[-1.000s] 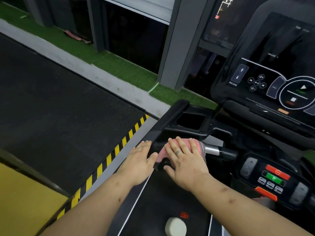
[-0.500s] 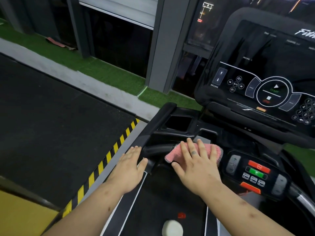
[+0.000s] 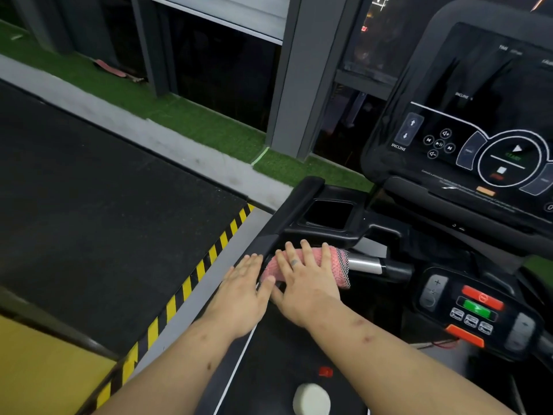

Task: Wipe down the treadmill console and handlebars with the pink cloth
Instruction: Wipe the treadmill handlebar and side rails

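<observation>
The pink cloth (image 3: 326, 262) is draped over the treadmill's front handlebar (image 3: 366, 265), just left of its bare silver section. My right hand (image 3: 305, 280) lies flat on the cloth with straight fingers, pressing it onto the bar. My left hand (image 3: 242, 292) rests open beside it on the left side rail (image 3: 287, 217), fingers straight, its thumb touching the cloth's edge. The black console screen (image 3: 478, 121) stands up at the right, above the handlebars.
A button panel (image 3: 475, 307) with red, green and orange keys sits right of the cloth. A cup holder recess (image 3: 327, 214) lies behind the bar. A white round knob (image 3: 311, 399) shows at the bottom. Yellow-black striped floor edge (image 3: 191, 283) runs left of the treadmill.
My right hand slid the cloth right along the bar to near the button panel, then back left beside my left hand. The silver part of the bar shows again.
</observation>
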{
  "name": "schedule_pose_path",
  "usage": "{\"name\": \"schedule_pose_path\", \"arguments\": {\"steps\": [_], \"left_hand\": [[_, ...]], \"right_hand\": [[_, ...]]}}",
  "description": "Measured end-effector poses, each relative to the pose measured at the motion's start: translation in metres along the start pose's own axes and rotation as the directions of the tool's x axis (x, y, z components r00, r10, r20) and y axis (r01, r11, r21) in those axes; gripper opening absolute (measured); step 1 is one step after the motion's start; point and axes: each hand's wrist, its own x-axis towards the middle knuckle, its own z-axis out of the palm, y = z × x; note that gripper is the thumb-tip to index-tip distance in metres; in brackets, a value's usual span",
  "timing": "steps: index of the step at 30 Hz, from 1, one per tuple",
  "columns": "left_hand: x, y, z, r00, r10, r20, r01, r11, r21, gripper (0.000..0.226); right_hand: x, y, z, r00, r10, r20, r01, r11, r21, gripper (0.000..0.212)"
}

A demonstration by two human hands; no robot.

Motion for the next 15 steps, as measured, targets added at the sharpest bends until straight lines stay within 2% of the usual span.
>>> {"name": "schedule_pose_path", "arguments": {"steps": [4, 11, 15], "left_hand": [[-0.001, -0.001, -0.002, 1.0, 0.0, 0.011, 0.0, 1.0, -0.023, 0.065], [-0.002, 0.0, -0.004, 1.0, 0.005, 0.018, -0.004, 0.999, -0.045, 0.064], [0.001, 0.001, -0.002, 0.999, 0.018, 0.03, -0.018, 1.0, -0.005, 0.064]], "right_hand": [[-0.016, 0.02, -0.001, 0.999, 0.035, -0.037, -0.033, 0.998, 0.046, 0.081], [-0.053, 0.072, -0.004, 0.978, 0.198, -0.059, -0.191, 0.975, 0.11, 0.081], [-0.064, 0.082, -0.005, 0.966, 0.252, -0.054, -0.244, 0.962, 0.124, 0.081]]}}
